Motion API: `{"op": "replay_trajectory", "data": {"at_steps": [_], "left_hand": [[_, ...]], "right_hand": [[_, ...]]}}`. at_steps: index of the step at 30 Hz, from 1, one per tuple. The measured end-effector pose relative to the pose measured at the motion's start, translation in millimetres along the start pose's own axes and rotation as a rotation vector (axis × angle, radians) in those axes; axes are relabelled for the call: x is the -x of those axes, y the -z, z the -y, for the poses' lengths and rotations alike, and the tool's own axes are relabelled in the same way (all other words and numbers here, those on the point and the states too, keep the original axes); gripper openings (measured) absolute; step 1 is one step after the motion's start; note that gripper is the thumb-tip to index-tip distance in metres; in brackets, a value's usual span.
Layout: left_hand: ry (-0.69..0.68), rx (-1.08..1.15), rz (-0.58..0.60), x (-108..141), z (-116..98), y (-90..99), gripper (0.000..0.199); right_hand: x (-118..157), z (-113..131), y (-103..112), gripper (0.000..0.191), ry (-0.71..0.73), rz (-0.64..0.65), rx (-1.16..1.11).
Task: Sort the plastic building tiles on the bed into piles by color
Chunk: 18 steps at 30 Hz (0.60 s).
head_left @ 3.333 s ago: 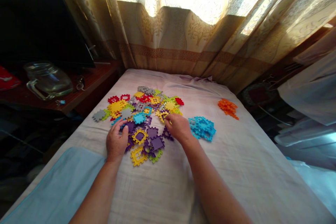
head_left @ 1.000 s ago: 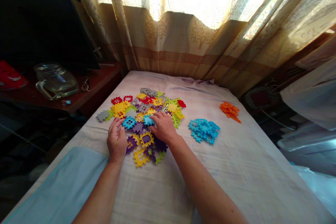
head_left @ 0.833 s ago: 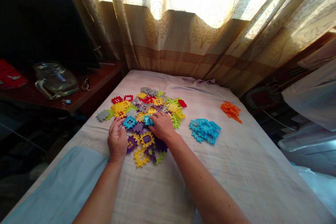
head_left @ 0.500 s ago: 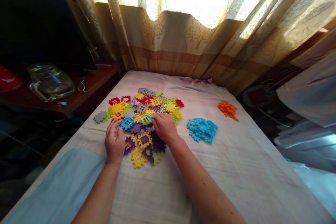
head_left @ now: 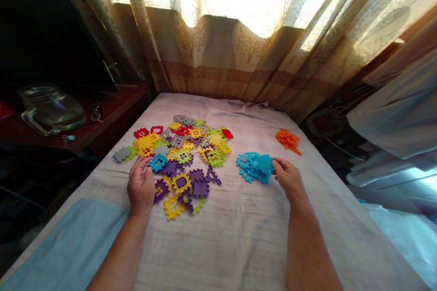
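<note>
My left hand (head_left: 140,186) is at the left side of a mixed heap of toothed plastic building tiles (head_left: 182,157). Its thumb and fingers close on the edge of a blue window tile (head_left: 158,163). On the right, my right hand (head_left: 289,179) pinches a solid blue tile (head_left: 264,163) by its right edge, over a pile of blue tiles (head_left: 247,173). Purple tiles (head_left: 200,188) and a yellow frame tile (head_left: 181,183) lie at the near side of the heap. Red, grey and green pieces are mixed in farther back.
A small pile of orange tiles (head_left: 288,141) lies on the bed sheet (head_left: 235,236) at the far right. A light blue cloth (head_left: 75,236) covers the near left corner. On the side table (head_left: 112,109) stands a glass jug (head_left: 53,109). Curtains (head_left: 218,50) hang behind the bed.
My right hand has moved right from the heap to the blue pile, carrying a blue tile. My left hand stays by the blue window tile. The view has shifted slightly.
</note>
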<state>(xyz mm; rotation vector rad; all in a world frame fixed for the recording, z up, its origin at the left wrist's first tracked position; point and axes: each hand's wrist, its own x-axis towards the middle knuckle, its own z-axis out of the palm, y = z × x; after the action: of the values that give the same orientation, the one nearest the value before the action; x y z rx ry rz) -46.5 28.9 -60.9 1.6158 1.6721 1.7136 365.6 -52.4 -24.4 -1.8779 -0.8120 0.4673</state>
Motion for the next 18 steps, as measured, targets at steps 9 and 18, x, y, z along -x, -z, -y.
{"op": "replay_trajectory", "data": {"at_steps": [9,18], "left_hand": [[0.051,0.030,0.005,0,8,-2.1,0.029],[0.184,0.151,-0.061,0,14,-4.3,0.030]], "right_hand": [[-2,-5,8,0.038,0.016,-0.109,0.400],[51,62,-62,0.031,0.509,0.049,0.400]]}}
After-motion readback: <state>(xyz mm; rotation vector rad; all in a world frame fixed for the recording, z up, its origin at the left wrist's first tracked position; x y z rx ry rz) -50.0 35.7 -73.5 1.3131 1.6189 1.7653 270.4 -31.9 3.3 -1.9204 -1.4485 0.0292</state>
